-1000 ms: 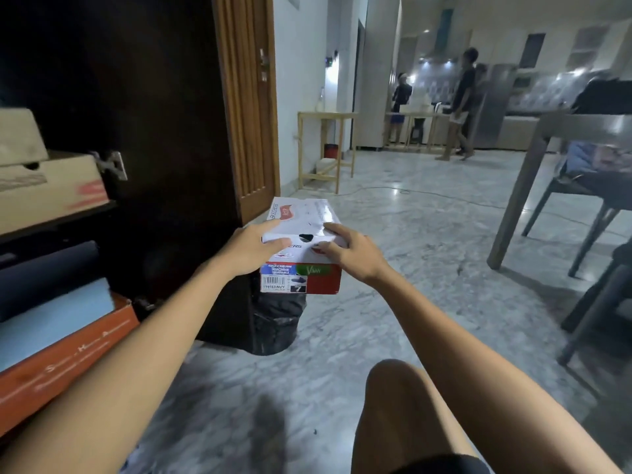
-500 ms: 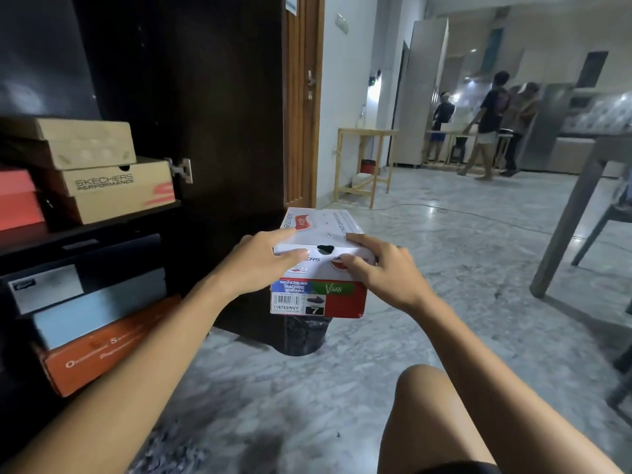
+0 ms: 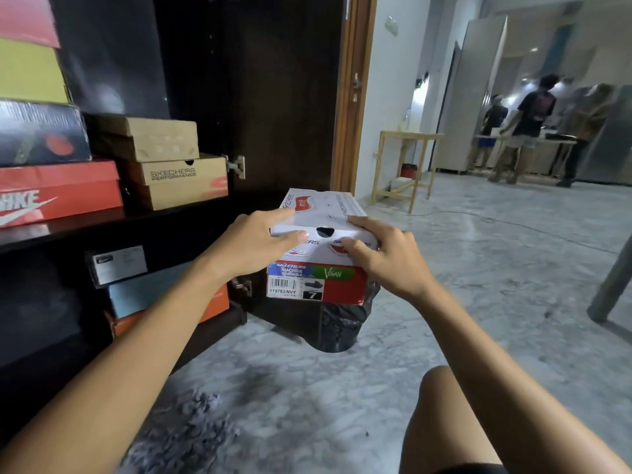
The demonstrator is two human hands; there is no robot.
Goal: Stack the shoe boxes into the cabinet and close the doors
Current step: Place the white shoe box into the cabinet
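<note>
**Box in hand, short of shelf**

Left hand [image 3: 253, 246] and right hand [image 3: 383, 258], fingers curled over lid edges, holding white shoe box [image 3: 319, 248] midair beside open cabinet door [image 3: 273, 97]. Risk: lid-only grip, base could drop. Beyond: tan boxes [image 3: 171, 162] crowding shelf [image 3: 113, 222].

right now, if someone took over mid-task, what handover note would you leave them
Left hand and right hand both grip the white Skechers box by its lid end, held in the air in front of the open cabinet door.
Done: tan Skechers box, Nike box and others already sit on the shelf; more below.
Left: place this box inside, then close the doors.
</note>
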